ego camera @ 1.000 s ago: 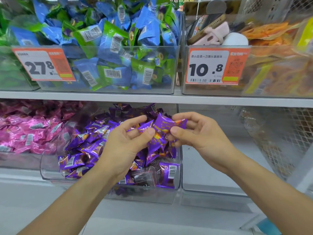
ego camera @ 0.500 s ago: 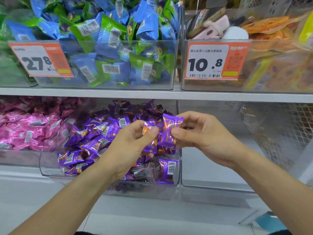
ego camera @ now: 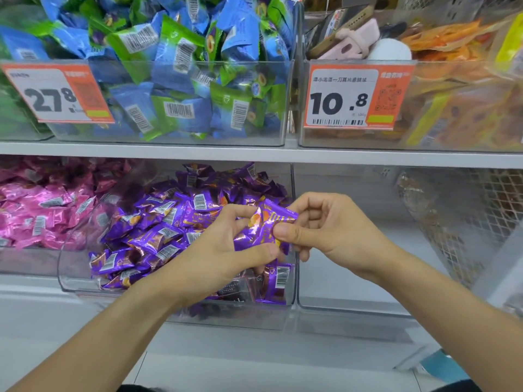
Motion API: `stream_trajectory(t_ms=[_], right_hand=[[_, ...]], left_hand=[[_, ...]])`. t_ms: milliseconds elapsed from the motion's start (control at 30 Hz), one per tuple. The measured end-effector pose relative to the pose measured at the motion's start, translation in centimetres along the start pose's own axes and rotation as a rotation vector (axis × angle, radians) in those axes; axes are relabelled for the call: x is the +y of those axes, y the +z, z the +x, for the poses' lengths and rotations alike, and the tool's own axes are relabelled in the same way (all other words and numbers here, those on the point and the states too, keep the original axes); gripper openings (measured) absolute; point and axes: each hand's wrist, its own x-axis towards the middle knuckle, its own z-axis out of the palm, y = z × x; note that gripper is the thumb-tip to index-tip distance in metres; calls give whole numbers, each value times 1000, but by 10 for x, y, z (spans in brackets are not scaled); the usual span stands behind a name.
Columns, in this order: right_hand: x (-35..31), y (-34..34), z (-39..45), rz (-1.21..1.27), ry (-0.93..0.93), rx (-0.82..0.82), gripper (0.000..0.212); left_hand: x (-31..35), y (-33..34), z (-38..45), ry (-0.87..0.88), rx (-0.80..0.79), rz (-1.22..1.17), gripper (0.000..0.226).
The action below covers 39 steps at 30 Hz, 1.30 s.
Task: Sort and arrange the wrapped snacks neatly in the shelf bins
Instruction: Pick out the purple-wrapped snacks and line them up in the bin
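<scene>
Right now your right hand [ego camera: 325, 230] and left hand [ego camera: 226, 250] both pinch one purple wrapped snack [ego camera: 268, 224], its long axis tilted upright, directly above the right end of the clear purple-snack bin [ego camera: 175, 315]; lowering it looks like the next move.

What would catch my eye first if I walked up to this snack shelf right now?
Probably the two hands at the centre: the left hand and right hand both pinch a shiny purple snack above the clear bin of purple snacks on the lower shelf. Next, the orange price tags above, 27.8 at upper left and 10.8 at upper right.
</scene>
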Motion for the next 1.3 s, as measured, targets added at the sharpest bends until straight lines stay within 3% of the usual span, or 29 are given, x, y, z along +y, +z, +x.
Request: stream_trajectory(t_ms=[167,367,600,667,800,900,1067,1133,1200,1300], right_hand=[[-1,-3,-3,34,97,-34,29],[-9,-3,-7,34,69,-17,33],[-3,1,-6,376,135,32,25],[-1,0,-5,225,113,21,22],[2,-13,-3,-370,-131,155,35],[0,-19,-6,-321,-176,-11,53],[-1,-24,-8,-301,-184,-120,40],[-3,-34,-7,-373,-170,-161,40],[-2,-55,-2,-423,-130,-143,35],[13,-96,13,-486,-6,46,29]], left_hand=[[5,-2,2,84,-2,-15,46],[3,-4,6,192,46,-56,69],[2,5,7,302,140,-43,52],[2,6,8,287,141,-49,51],[0,4,9,265,131,-23,51],[2,6,8,270,104,14,52],[1,10,7,340,109,170,37],[-4,10,10,390,121,318,45],[-9,12,13,385,143,456,63],[-16,12,17,370,86,740,82]])
